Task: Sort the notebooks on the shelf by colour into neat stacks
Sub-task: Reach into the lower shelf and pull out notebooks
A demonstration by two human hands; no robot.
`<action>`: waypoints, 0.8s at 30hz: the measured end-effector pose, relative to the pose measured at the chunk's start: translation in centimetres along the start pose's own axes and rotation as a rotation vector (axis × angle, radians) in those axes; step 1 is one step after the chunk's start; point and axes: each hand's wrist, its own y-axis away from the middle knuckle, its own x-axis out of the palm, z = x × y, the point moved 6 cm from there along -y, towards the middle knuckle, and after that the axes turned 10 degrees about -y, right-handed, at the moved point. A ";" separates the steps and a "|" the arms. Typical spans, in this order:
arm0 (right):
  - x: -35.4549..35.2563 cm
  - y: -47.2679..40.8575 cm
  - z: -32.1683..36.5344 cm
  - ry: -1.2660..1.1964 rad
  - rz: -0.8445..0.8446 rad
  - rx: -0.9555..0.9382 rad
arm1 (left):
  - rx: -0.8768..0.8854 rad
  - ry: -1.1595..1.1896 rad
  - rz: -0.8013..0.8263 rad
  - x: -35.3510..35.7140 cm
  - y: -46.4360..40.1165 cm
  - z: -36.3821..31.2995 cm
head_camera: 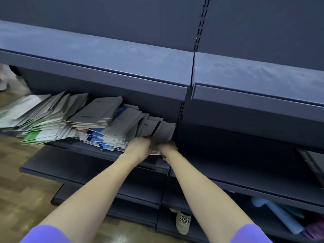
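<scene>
Shelf: a dark blue metal shelf at mid-height carries the notebooks; a deeper shelf juts out above it and partly hides its back.
Notebooks: a loose, slumped heap of grey-covered notebooks spreads across the left and middle of the shelf, many lying askew and overlapping.
Green ones: notebooks with green and white covers lie at the left front of the heap, overhanging the shelf edge.
Blue ones: notebooks with blue covers show low in the middle of the heap, fanned out under grey ones.
Grey stack: a tidier grey stack sits on top of the heap, tilted.
Right end: a small bunch of grey notebooks lies at the right end of the shelf, next to the slotted upright.
Left hand: the left hand is at the front edge of that bunch, fingers curled onto it; the frame is blurred here.
Right hand: the right hand is just beside the left, fingers curled on the same bunch from the right.
Arms: both forearms are bare, with purple sleeves at the bottom edge.
Lower shelves: a shoe with printed letters pokes in below, and a light blue roll lies on a low right shelf.
Floor: wood-look floor at left.
</scene>
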 end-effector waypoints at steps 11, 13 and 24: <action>-1.3 0.6 -0.6 -0.250 0.018 -0.010 | 0.071 -0.015 0.009 -0.4 2.1 -0.4; -3.9 0.5 -1.2 -0.237 -0.024 -0.034 | 0.050 -0.012 -0.002 0.1 2.2 -0.4; -12.7 2.0 -4.3 -0.025 -0.174 -0.010 | 0.198 0.208 0.084 1.8 1.1 -7.3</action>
